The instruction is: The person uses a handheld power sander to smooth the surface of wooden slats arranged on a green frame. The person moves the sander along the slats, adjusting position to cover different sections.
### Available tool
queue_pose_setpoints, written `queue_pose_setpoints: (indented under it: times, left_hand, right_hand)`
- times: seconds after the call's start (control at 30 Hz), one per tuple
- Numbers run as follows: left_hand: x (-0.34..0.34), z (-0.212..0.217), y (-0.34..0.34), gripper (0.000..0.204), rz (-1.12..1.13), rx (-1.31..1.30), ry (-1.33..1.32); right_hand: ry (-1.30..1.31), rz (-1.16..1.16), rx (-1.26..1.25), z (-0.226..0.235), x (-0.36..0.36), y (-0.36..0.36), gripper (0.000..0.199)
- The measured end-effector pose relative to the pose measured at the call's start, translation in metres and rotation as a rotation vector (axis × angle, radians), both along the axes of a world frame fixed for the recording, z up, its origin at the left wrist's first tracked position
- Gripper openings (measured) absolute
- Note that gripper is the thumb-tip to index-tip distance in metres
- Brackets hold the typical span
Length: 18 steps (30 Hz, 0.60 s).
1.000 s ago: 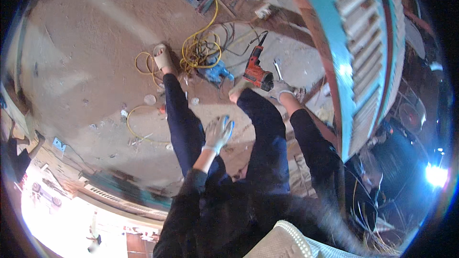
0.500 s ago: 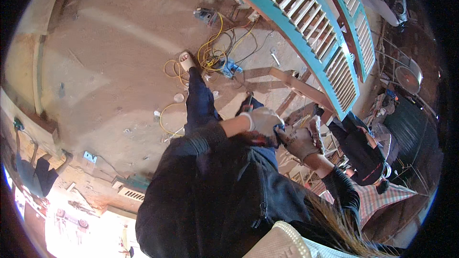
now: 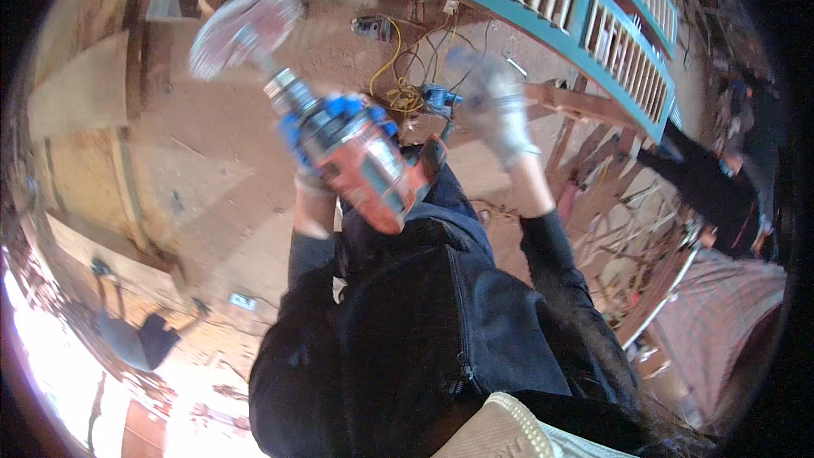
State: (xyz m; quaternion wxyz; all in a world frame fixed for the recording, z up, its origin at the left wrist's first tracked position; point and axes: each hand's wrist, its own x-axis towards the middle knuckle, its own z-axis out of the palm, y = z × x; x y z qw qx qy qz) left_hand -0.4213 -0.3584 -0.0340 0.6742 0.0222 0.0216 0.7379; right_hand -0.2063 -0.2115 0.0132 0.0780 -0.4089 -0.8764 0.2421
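Note:
My left hand (image 3: 297, 142), in a blue-coated glove, is closed around the front of a red and black power drill (image 3: 366, 161). The tool is tilted, its chuck toward the upper left. A round, pale reddish disc (image 3: 246, 32) sits on a shaft in the chuck, smeared by motion. Off to the right, my right hand (image 3: 502, 110), in a pale glove with blue on it, is raised apart from the drill. Blur hides its fingers, so whether it holds anything does not show.
Teal louvred shutters (image 3: 543, 30) span the far side on wooden supports (image 3: 577, 108). Yellow cords (image 3: 407, 97), a blue power tool (image 3: 439, 99) and a grey tool (image 3: 373, 29) lie on the dusty floor. One person (image 3: 721, 195) is at the right, another (image 3: 140, 335) at the left.
My hands have parted from in front of my waist. The left has swung the drill up and left, bringing its disc into plain view; the right has moved up and forward. The view has turned.

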Motion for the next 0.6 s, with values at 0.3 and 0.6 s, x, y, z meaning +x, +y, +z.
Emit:
queue_pose_setpoints:
  times: [0.3, 0.6]
  left_hand:
    - [-0.011, 0.090, -0.147, 0.045, -0.088, -0.159, -0.081]
    - [-0.053, 0.141, -0.190, 0.037, -0.206, -0.042, -0.090]
  right_hand:
    - [-0.027, 0.453, -0.727, -0.162, -0.027, -0.152, 0.047]
    - [-0.812, -0.359, -0.595, -0.250, 0.040, -0.224, 0.053]
